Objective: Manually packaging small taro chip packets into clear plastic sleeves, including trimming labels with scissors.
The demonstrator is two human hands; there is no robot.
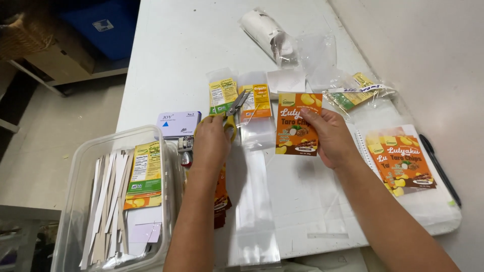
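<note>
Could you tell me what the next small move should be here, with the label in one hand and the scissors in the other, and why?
Probably bring the orange label to the scissors for a trim. The right hand holds it upright by its edge, the left hand grips the yellow-handled scissors with blades pointing away, and paper strips already fill the clear bin.

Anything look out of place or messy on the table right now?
Nothing damaged or spilled. A clear plastic sleeve hangs past the table front edge, and a crumpled clear bag lies askew at the far end.

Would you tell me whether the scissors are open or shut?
Open: the scissors' blades spread apart above the left hand gripping their yellow handles.
</note>
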